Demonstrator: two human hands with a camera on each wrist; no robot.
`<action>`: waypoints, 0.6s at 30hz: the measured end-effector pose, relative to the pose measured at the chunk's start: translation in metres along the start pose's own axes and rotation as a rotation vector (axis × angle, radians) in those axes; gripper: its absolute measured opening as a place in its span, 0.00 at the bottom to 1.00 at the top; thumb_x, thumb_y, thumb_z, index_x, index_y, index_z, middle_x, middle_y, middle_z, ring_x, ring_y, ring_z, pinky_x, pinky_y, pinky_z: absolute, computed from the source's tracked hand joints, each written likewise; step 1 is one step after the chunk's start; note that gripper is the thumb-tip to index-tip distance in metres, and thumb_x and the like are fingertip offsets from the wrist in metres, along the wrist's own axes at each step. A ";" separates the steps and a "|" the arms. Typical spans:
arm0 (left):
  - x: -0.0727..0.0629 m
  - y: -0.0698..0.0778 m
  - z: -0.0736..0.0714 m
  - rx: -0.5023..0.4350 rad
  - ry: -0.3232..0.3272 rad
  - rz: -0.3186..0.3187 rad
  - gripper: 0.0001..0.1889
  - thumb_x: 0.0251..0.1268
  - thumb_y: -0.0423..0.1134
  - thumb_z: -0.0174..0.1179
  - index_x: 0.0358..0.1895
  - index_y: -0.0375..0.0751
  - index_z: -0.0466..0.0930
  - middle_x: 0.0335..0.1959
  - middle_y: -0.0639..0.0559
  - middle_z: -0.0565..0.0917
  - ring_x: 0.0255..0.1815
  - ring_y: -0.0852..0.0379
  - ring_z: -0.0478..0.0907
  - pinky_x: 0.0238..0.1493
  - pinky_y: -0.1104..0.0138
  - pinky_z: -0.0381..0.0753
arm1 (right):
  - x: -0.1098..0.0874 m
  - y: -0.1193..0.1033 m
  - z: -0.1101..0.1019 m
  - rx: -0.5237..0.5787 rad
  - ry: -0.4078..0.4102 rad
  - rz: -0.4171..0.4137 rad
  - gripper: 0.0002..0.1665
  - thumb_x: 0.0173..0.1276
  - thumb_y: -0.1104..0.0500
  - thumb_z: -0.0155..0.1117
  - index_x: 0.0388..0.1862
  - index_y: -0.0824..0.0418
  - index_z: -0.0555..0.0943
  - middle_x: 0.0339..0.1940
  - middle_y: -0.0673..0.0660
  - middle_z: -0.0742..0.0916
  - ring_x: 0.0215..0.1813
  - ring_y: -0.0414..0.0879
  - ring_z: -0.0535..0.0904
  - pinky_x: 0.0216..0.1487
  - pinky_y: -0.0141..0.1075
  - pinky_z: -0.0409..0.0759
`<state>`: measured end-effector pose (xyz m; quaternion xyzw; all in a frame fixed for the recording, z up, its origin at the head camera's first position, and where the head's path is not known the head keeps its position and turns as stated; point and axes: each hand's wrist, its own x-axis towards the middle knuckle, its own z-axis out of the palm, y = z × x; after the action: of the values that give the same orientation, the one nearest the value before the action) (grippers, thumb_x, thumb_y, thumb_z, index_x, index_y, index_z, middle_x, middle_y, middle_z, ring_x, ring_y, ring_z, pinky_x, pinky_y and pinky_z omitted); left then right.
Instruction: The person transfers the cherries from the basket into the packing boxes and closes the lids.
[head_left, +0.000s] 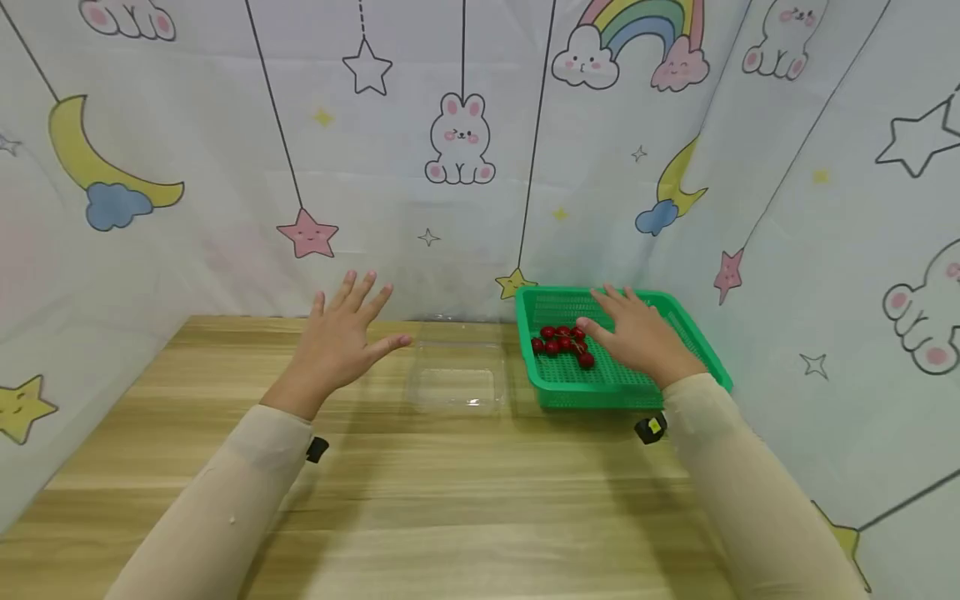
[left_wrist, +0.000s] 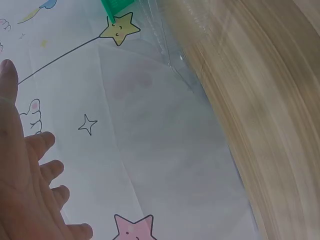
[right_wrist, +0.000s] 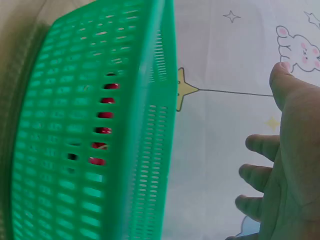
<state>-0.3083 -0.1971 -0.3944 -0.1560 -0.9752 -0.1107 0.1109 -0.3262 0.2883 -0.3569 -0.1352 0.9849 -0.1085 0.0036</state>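
Note:
In the head view my left hand (head_left: 335,343) hovers above the wooden table with fingers spread, holding nothing. Just right of its thumb stands a clear plastic container (head_left: 456,387), see-through and hard to make out. My right hand (head_left: 639,335) is held over a green plastic basket (head_left: 577,398), its fingers extended and holding nothing. Several dark red cherries (head_left: 566,343), or similar round fruit, lie in the left part of the basket. In the right wrist view red shows through slots in the basket wall (right_wrist: 65,125), and the right hand (right_wrist: 295,165) is apart from it.
The wood-grained table (head_left: 450,500) runs back to a white curtain (head_left: 405,150) printed with rabbits, stars and moons. More of this cloth hangs at the left and right sides. A small black device (head_left: 651,428) sits at the right wrist.

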 end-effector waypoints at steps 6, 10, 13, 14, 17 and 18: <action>0.006 0.001 0.003 -0.020 -0.036 0.011 0.55 0.78 0.84 0.49 0.96 0.56 0.50 0.98 0.45 0.46 0.99 0.37 0.37 0.92 0.24 0.41 | 0.013 -0.002 -0.016 0.016 -0.073 0.027 0.53 0.90 0.24 0.44 0.98 0.52 0.53 0.99 0.63 0.54 0.97 0.71 0.45 0.91 0.76 0.52; 0.011 0.002 0.012 -0.034 -0.090 0.034 0.55 0.78 0.82 0.52 0.96 0.53 0.52 0.98 0.43 0.49 0.99 0.35 0.40 0.92 0.25 0.46 | 0.026 -0.002 -0.024 0.034 -0.136 0.047 0.55 0.89 0.22 0.44 0.97 0.55 0.57 0.96 0.66 0.61 0.94 0.73 0.56 0.90 0.74 0.59; 0.016 0.004 0.023 -0.062 -0.132 0.069 0.55 0.78 0.80 0.57 0.95 0.50 0.56 0.97 0.40 0.54 0.98 0.33 0.45 0.92 0.27 0.50 | 0.036 -0.001 -0.028 0.044 -0.185 0.050 0.52 0.90 0.26 0.49 0.94 0.60 0.62 0.93 0.69 0.68 0.91 0.74 0.64 0.87 0.73 0.66; 0.017 0.005 0.026 -0.077 -0.147 0.079 0.55 0.78 0.79 0.58 0.95 0.49 0.56 0.96 0.39 0.55 0.97 0.32 0.47 0.92 0.28 0.52 | 0.039 0.000 -0.028 0.048 -0.200 0.049 0.49 0.91 0.29 0.51 0.93 0.62 0.65 0.91 0.70 0.70 0.89 0.74 0.67 0.86 0.73 0.69; 0.019 0.004 0.035 -0.113 -0.194 0.094 0.55 0.75 0.76 0.65 0.94 0.49 0.60 0.94 0.39 0.60 0.95 0.30 0.54 0.91 0.30 0.59 | 0.052 0.003 -0.028 0.053 -0.247 0.027 0.39 0.93 0.39 0.57 0.85 0.66 0.75 0.86 0.72 0.76 0.84 0.74 0.75 0.81 0.71 0.77; 0.019 0.004 0.038 -0.132 -0.214 0.092 0.55 0.74 0.75 0.67 0.94 0.50 0.61 0.94 0.39 0.60 0.94 0.29 0.56 0.90 0.30 0.61 | 0.056 0.004 -0.027 0.049 -0.265 0.016 0.35 0.92 0.42 0.58 0.82 0.67 0.79 0.84 0.72 0.78 0.82 0.73 0.77 0.79 0.70 0.79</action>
<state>-0.3317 -0.1784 -0.4244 -0.2182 -0.9640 -0.1520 0.0008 -0.3825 0.2830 -0.3302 -0.1401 0.9739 -0.1137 0.1377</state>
